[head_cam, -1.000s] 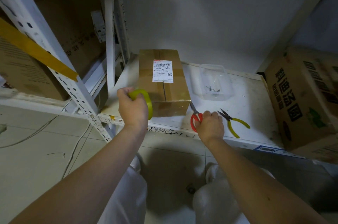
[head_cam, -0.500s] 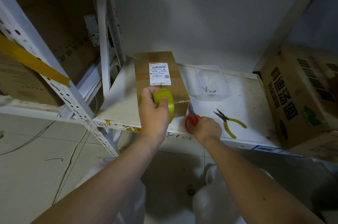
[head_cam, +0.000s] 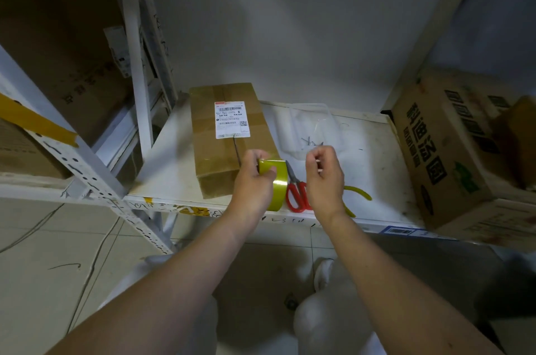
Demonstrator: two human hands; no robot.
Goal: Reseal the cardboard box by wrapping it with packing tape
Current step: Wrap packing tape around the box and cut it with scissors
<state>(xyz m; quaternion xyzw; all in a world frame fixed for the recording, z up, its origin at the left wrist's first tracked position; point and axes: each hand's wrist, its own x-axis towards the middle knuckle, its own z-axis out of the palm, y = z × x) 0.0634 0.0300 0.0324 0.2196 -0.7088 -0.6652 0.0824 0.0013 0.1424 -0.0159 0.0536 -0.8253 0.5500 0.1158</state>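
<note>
A long brown cardboard box [head_cam: 223, 148] with a white shipping label lies on the white shelf [head_cam: 168, 174], its near end toward me. My left hand [head_cam: 252, 180] grips a yellow-green roll of packing tape [head_cam: 275, 180] just right of the box's near corner. My right hand [head_cam: 323, 177] hovers beside the roll with fingers curled and nothing visibly in it. Red-handled scissors [head_cam: 295, 195] lie on the shelf between my hands.
Yellow-handled pliers [head_cam: 358, 195] lie partly hidden behind my right hand. A clear plastic tray [head_cam: 314, 128] holding small screws sits behind. A big printed carton [head_cam: 452, 151] stands at the right. White shelf uprights [head_cam: 139, 64] and stored cartons stand at the left.
My right hand has left the scissors on the shelf and risen beside the roll. My left hand has carried the tape roll rightward, from the box's left to its near right corner.
</note>
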